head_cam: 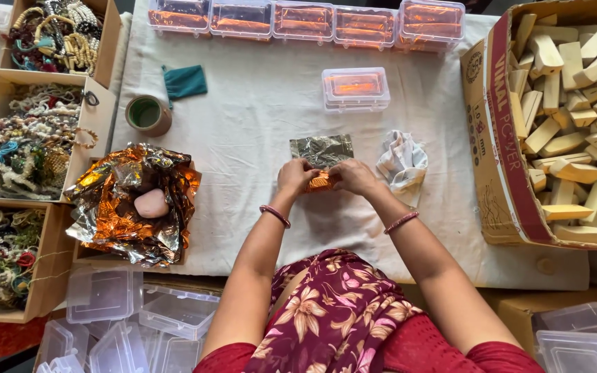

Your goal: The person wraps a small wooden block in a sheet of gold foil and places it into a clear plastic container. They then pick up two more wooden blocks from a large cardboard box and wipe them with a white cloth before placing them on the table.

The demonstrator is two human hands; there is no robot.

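Mostly hidden, orange foil-wrapped piece (321, 182) crinkled, shiny; silver foil sheet (322, 150) behind

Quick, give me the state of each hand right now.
Left hand: closed on the orange foil-wrapped piece.
Right hand: closed on the same piece, from the other side.

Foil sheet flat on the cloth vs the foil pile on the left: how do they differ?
The foil sheet is a single piece, lying flat above both hands; the foil pile is many crumpled pieces heaped together. The sheet shows mostly its silver side; the pile shows much orange with some silver. The pile has a pink lump on it; the sheet is bare. Both are shiny, creased foil.
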